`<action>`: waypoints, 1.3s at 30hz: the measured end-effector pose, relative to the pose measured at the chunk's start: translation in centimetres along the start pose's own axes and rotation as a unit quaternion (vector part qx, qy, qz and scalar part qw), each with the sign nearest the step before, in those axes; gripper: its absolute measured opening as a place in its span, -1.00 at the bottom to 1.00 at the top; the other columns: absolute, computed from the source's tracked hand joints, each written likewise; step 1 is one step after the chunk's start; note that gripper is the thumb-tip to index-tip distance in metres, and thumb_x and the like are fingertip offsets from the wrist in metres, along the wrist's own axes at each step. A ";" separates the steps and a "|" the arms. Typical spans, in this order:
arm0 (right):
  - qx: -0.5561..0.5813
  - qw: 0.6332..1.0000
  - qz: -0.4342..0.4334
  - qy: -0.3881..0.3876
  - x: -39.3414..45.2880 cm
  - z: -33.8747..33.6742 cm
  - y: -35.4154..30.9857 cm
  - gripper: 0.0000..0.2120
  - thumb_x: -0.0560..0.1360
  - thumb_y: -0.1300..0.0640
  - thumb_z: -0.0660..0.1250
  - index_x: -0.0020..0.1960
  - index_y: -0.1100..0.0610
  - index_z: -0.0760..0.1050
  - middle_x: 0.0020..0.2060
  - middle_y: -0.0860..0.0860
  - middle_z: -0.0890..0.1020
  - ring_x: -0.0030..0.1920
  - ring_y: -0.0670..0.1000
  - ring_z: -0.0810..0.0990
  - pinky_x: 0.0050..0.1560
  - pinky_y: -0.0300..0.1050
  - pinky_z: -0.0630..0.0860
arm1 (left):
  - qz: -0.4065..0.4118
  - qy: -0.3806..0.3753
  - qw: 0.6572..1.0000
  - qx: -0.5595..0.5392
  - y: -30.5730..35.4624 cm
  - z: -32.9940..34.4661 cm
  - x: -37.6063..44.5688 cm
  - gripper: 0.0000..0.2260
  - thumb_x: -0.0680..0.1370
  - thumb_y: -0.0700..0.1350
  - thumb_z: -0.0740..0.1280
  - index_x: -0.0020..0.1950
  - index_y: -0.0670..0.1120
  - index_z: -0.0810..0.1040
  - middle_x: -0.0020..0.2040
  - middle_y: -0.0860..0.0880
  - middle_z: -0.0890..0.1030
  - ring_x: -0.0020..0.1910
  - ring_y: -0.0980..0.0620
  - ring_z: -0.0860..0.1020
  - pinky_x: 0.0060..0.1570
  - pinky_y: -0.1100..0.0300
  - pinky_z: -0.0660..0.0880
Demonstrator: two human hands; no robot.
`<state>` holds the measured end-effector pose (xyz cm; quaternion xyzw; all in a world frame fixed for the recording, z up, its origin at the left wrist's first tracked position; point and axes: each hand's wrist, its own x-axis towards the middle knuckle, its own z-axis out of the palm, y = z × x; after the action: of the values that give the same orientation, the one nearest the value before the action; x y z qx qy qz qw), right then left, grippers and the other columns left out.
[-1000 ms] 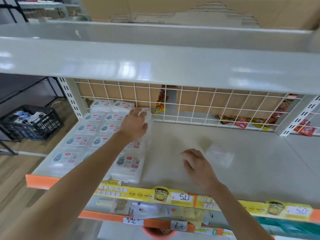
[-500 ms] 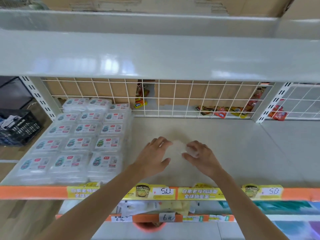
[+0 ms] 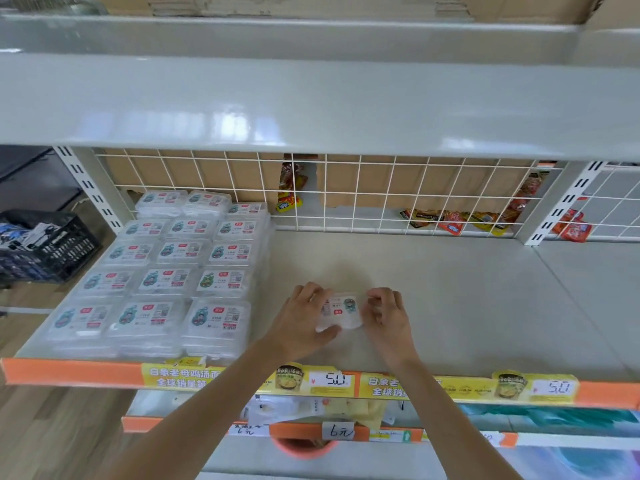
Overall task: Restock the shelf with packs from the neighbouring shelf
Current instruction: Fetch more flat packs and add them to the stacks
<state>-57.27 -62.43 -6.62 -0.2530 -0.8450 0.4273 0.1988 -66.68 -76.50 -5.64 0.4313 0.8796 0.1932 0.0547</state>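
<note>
A small clear plastic pack (image 3: 341, 311) with a white label lies on the grey shelf (image 3: 450, 299), near its front middle. My left hand (image 3: 303, 318) grips its left side, thumb under the front edge. My right hand (image 3: 388, 315) pinches its right side. To the left, several rows of the same packs (image 3: 166, 271) are stacked in a tidy block that reaches from the back grid to the front lip.
A white wire grid (image 3: 363, 192) closes the back; red and yellow snack packets (image 3: 453, 220) lie behind it. The upper shelf (image 3: 311, 105) overhangs. An orange price strip (image 3: 346, 381) runs along the front. A black crate (image 3: 45, 247) stands on the floor at left.
My left hand left the stacked packs at the back and came to the middle. Both hands now hold one pack there, its label turned into view.
</note>
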 end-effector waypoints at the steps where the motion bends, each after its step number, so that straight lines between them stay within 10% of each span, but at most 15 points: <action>1: -0.009 1.000 -0.006 0.007 -0.2 -0.1 0.0 -0.84 0.50 0.30 0.27 0.08 0.24 0.44 0.01 0.01 0.37 -0.08 -0.05 0.49 -0.03 -0.26 0.45 | -0.022 0.012 1.000 0.001 0.1 0.1 0.1 -0.44 0.44 0.10 0.35 0.35 -0.10 0.32 0.20 -0.06 0.33 0.18 -0.03 0.28 0.21 0.10 0.32; 5: -0.059 0.992 -0.100 -0.043 -0.6 0.3 -0.2 -0.87 0.47 0.26 0.27 0.00 0.21 0.52 -0.06 -0.01 0.48 -0.05 -0.02 0.50 0.00 -0.11 0.49 | -0.112 0.037 0.991 -0.068 0.6 0.1 0.0 -0.35 0.35 0.18 0.42 0.25 -0.10 0.21 0.09 -0.04 0.15 0.16 -0.04 0.26 0.17 0.12 0.36; 10: -0.154 0.974 -0.126 -0.112 0.1 0.8 0.5 -0.40 0.53 -0.23 -0.08 0.24 0.15 0.46 0.17 -0.01 0.51 0.15 0.06 0.41 0.13 -0.31 0.20 | -0.066 -0.040 0.989 -0.127 1.7 -1.4 -1.4 -0.50 0.45 0.03 0.37 0.28 -0.04 0.23 0.08 0.01 0.27 0.00 0.08 0.39 0.00 0.29 0.31; 15: -0.071 0.978 -0.149 -0.124 -0.1 0.8 -0.2 -0.68 0.54 0.29 0.18 0.28 0.18 0.45 0.14 0.03 0.56 0.14 0.11 0.43 0.13 -0.36 0.25 | 0.097 -0.011 0.995 0.034 0.3 -2.7 -0.3 -0.51 0.35 -0.29 0.31 0.27 -0.12 0.32 0.24 -0.06 0.30 0.25 -0.03 0.26 0.20 0.17 0.31; 20: -0.062 0.989 -0.111 -0.073 0.0 0.5 -0.2 -0.74 0.50 0.35 0.21 0.16 0.19 0.50 -0.01 -0.05 0.50 0.08 0.04 0.48 0.06 -0.20 0.41 | 0.113 -0.119 0.977 0.137 -0.5 -3.6 1.6 -0.44 0.39 -0.26 0.32 0.36 -0.09 0.23 0.27 -0.03 0.37 0.26 -0.02 0.31 0.16 0.12 0.32; 30: -0.197 0.951 -0.223 -0.080 -0.9 4.6 -2.0 -0.78 0.34 0.09 0.08 -0.10 0.01 0.45 -0.14 0.00 0.55 -0.18 0.10 0.51 -0.26 -0.06 0.47 | 0.024 0.124 0.988 0.085 -5.5 -10.7 4.3 -0.43 0.41 -0.23 0.36 0.39 -0.16 0.28 0.31 -0.16 0.32 0.29 -0.14 0.31 0.28 0.01 0.30; 39: -0.204 0.948 -0.227 -0.094 -0.6 4.7 -1.5 -0.71 0.38 0.07 0.09 -0.03 0.07 0.51 -0.07 0.01 0.53 -0.12 0.09 0.48 -0.16 -0.03 0.48 | -0.091 0.123 0.973 0.171 -11.4 -12.8 6.4 -0.52 0.40 -0.42 0.23 0.31 -0.17 0.42 0.28 -0.13 0.40 0.30 -0.11 0.31 0.25 0.09 0.33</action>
<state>-59.74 -66.49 -8.03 -0.0484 -0.9640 0.2111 0.1544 -82.43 -81.58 2.20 0.3252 0.9352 0.0858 -0.1106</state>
